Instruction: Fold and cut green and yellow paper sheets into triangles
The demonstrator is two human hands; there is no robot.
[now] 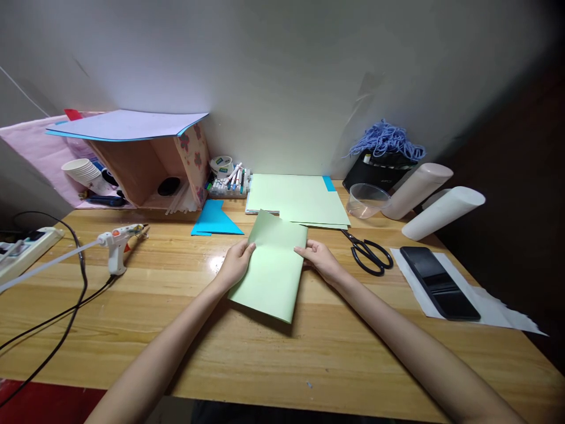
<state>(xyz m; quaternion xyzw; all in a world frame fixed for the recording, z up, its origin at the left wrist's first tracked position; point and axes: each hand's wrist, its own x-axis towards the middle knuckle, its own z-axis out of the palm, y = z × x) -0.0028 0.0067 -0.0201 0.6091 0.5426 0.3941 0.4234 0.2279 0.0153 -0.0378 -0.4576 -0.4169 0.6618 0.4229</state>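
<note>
Between my two hands is a sheet of light green paper [271,271], tilted a little above the wooden table, with a faint crease across its upper part. My left hand [238,262] grips the sheet's left edge, thumb on top and the other fingers mostly hidden. On the opposite edge, my right hand [318,257] pinches the paper with its thumb in front and fingers behind. Further back lies a stack of pale green sheets [300,194]. Cut blue paper [216,219] rests to the left of it, and black-handled scissors [371,256] lie right of my right hand.
On the left are a hot glue gun [117,247] with its cable, a power strip [26,253] and an open box [192,159]. Markers [232,181] stand near the wall. At right are a clear plastic bowl [368,200], two white cylinders [444,213] and a phone [436,282].
</note>
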